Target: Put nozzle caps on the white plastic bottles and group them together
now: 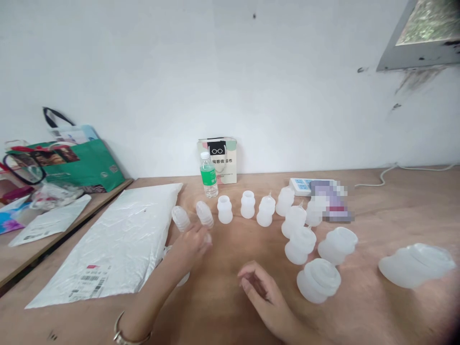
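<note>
At the lower right of centre, I am watching the white jar [318, 281] that is standing near the right hand [264, 297]; a careless sideways sweep of that wrist could be toppling it, and other white jars [300, 245] are crowding just behind, so one knock might be running through the group. Toward the lower left of centre, the left forearm [163, 282] is hiding most of a clear cup [184, 279], and I am judging that a dropped arm could be rolling it. Farther up, two more clear cups [180, 218] are standing just past the left hand [196, 242]; they are looking light enough to tip if the knuckles catch them. The water bottle [209, 178], above these, is worrying me less.

As for pose, the right hand is resting low in the frame, palm turned inward, fingers loosely curled with a gap inside the thumb, holding nothing I can see. The left hand is pointing up-frame, its back uppermost, fingers bent and bunched. Something pale is showing by its fingertips, but I cannot tell whether they are gripping it.
</note>
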Demonstrator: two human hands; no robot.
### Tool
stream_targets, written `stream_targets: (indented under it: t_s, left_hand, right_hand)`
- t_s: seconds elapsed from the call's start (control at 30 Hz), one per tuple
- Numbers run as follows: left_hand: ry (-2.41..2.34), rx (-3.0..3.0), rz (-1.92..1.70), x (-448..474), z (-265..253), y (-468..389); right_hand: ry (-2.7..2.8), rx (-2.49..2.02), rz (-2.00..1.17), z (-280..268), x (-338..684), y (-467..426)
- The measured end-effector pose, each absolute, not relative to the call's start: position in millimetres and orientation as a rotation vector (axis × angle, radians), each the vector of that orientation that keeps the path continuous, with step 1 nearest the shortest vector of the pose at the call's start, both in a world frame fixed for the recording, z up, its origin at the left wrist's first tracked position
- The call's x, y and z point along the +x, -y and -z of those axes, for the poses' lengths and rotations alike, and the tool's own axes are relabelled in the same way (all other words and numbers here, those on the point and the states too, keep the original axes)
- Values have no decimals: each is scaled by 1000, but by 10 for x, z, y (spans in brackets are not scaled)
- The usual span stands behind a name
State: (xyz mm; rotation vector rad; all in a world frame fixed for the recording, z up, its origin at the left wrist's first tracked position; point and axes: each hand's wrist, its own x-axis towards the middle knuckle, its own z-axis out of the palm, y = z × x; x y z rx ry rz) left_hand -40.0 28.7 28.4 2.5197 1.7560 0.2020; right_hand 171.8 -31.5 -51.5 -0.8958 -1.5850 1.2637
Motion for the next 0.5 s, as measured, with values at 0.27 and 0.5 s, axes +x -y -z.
stream_targets:
  t_s: [0.27, 0.5]
  left_hand:
    - [-925, 2414, -366, 161, -406, 94]
    - [-1655, 2676, -852, 26, -377, -616]
  right_hand:
    - [996, -634, -1823, 563, 1686, 246]
    - [1010, -806, -1749, 516, 1700, 193]
